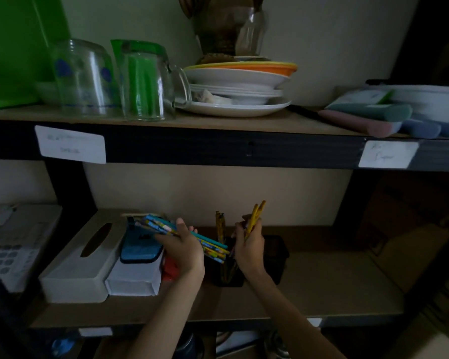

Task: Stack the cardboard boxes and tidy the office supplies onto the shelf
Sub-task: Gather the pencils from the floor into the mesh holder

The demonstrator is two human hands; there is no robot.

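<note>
Both hands (183, 246) (249, 244) gripping pencils (213, 244), black holder (227, 270)

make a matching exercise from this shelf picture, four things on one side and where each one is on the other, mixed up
Things
1. yellow pencils
2. colourful pencils
3. stack of plates
4. tissue box

Places
A. on the upper shelf
B. held in the left hand
C. on the lower shelf
D. held in the right hand

Pairs: 1-D, 2-B, 3-A, 4-C
</note>
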